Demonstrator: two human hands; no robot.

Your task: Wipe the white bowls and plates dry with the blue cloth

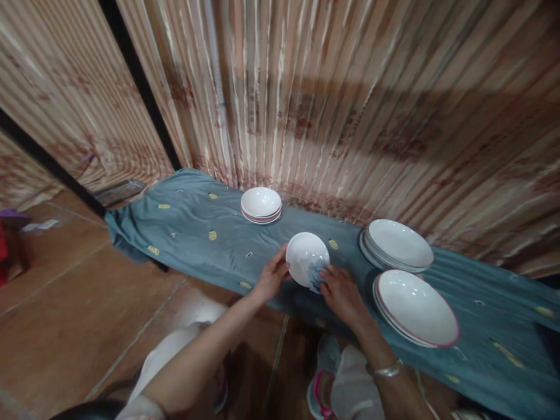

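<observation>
A small white bowl (301,252) is held above the front part of the cloth-covered table. My left hand (272,275) grips its left rim, thumb on the near edge and fingers partly hidden underneath. In my right hand (342,290) a crumpled blue-and-white cloth (315,276) is pressed against the bowl's inside at the lower right. A stack of similar white bowls (261,202) stands behind and to the left. To the right of my right hand are a stack of larger red-rimmed white bowls (417,306) and another stack of large white bowls (400,244).
The long table (196,216) has a grey-green patterned cloth. A pleated curtain (306,105) hangs right behind it. Black poles (140,81) rise at the left end. A metal tray (120,191) lies beyond that end, and tiled floor (131,303) shows in front.
</observation>
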